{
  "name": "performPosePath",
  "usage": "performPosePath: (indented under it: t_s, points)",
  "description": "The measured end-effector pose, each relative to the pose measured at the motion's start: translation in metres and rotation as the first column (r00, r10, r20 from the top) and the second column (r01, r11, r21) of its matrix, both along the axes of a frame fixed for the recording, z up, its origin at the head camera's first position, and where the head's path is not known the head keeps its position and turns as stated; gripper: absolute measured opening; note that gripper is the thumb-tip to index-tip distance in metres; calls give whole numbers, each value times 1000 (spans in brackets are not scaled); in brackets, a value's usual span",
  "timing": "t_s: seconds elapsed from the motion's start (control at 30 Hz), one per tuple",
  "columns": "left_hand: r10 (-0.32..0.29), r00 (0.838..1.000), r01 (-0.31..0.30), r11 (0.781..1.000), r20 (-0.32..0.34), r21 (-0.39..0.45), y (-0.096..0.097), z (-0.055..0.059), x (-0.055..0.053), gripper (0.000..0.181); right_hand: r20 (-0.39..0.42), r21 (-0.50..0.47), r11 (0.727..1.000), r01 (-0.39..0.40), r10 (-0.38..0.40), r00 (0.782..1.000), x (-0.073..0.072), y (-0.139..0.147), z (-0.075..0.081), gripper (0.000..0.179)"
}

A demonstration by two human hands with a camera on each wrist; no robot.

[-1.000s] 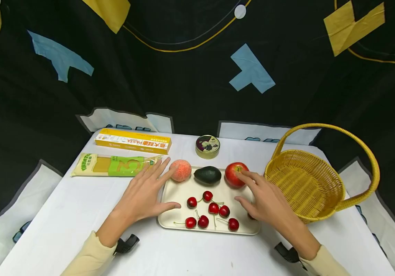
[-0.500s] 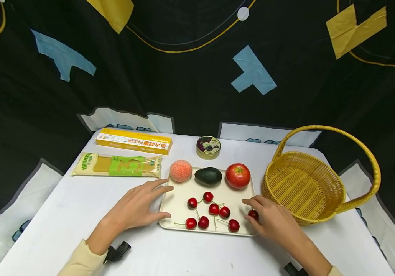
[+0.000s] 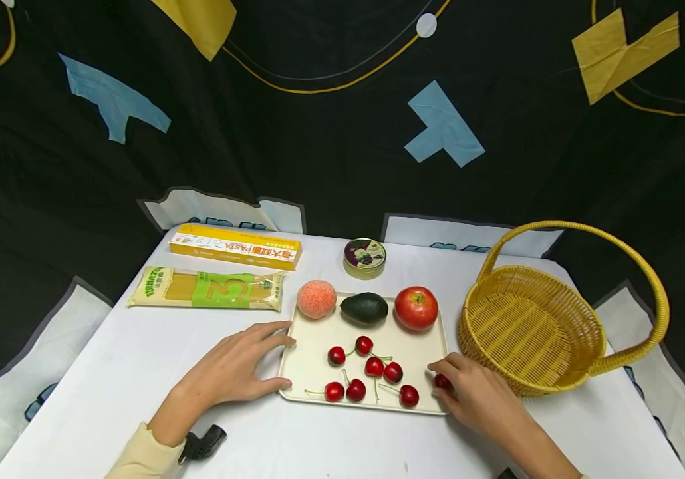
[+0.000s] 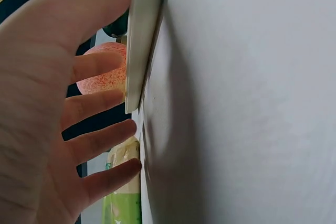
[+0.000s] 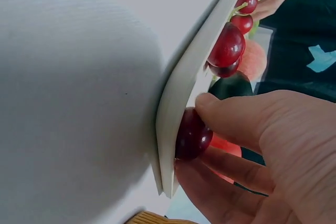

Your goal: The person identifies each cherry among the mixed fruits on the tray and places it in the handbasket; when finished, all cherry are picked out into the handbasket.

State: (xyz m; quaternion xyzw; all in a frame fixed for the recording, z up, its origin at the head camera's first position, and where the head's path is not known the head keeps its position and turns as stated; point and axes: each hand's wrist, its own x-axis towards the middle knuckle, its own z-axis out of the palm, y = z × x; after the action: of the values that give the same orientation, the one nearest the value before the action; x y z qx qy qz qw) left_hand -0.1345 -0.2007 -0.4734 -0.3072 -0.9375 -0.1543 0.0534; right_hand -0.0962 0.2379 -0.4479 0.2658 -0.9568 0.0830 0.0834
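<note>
A cream tray [image 3: 312,342] bears several dark red cherries [image 3: 374,366] with stems, and a dark green avocado [image 3: 364,309] and a red apple [image 3: 416,308] lie along its far side. At its far left corner sits a pinkish-orange peach [image 3: 316,299]. My left hand [image 3: 231,364] is beside the tray's left edge, fingers spread and fairly straight, the thumb at the rim in the left wrist view. At the right edge, my right hand [image 3: 483,396] pinches one cherry [image 5: 193,135] between thumb and fingers; that cherry still appears low against the tray.
A yellow wicker basket [image 3: 471,332] with a tall handle stands right of the tray. Behind it, a round tin [image 3: 364,258] sits near the far table edge. A yellow pasta box [image 3: 235,247] and a spaghetti packet [image 3: 207,289] lie at the back left.
My right hand has come from over the apple down to the cherry at the tray's right edge and now pinches it. My left hand has drawn back from near the peach toward the tray's left side.
</note>
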Motion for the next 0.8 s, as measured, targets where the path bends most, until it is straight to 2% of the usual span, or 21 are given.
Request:
performPosePath:
  t_s: [0.23, 0.43, 0.53, 0.7, 0.8]
  points:
    - [-12, 1000, 12, 1000, 1, 14, -3, -2, -2, 60, -5, -1, 999, -42, 42, 999, 1, 4, 0, 32]
    - [2, 999, -2, 1000, 42, 3, -4, -2, 0, 60, -24, 22, 999, -49, 49, 999, 1, 4, 3, 31]
    - [6, 999, -6, 1000, 47, 1, -4, -1, 0, 60, -57, 3, 998, -65, 65, 996, 2, 3, 9, 32]
    - [5, 999, -5, 1000, 45, -1, -4, -1, -1, 60, -105, -90, 991, -97, 88, 991, -1, 3, 25, 38]
    - [2, 999, -2, 1000, 46, 0, -4, -2, -1, 60, -134, -135, 987, -88, 70, 988, -5, 7, 35, 42]
